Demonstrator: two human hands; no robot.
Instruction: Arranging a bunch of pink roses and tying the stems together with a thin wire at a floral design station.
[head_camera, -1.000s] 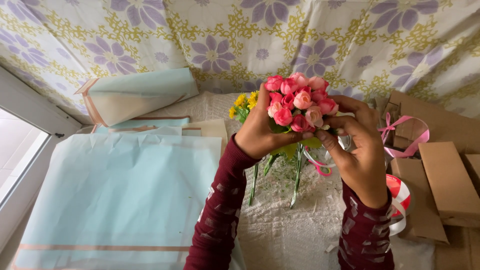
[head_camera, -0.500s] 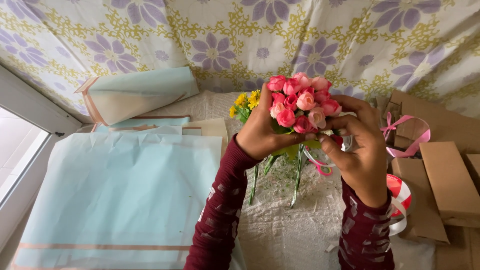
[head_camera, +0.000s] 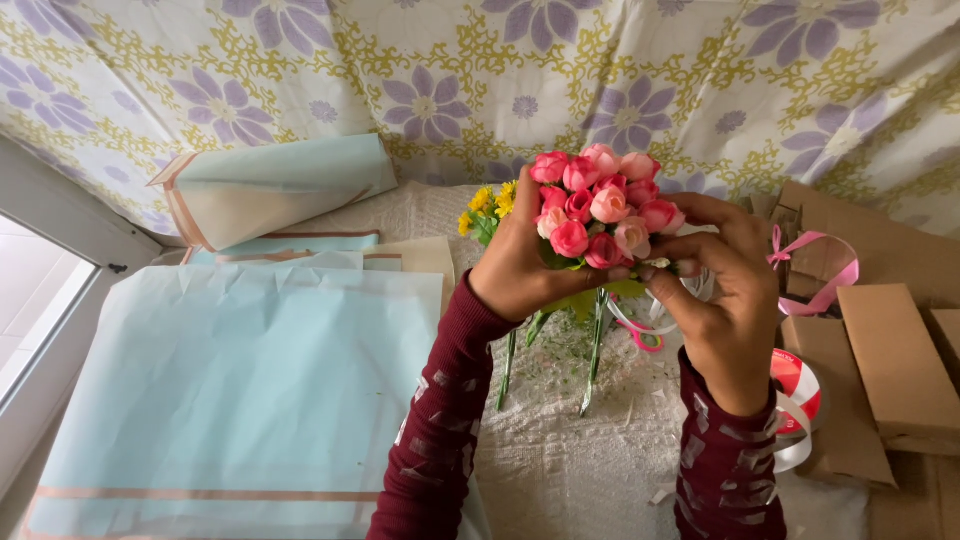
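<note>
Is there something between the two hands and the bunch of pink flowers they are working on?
No. The left hand already clasps the pink flower bunch and the right hand touches it; nothing visible lies between them.

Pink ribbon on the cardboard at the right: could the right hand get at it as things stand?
Probably yes: the pink ribbon lies uncovered just beside the right hand, though its fingers are busy at the pink rose bunch.

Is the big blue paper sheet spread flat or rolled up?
Spread flat: the blue sheet lies open on the table left of the left hand, only lightly creased.
</note>
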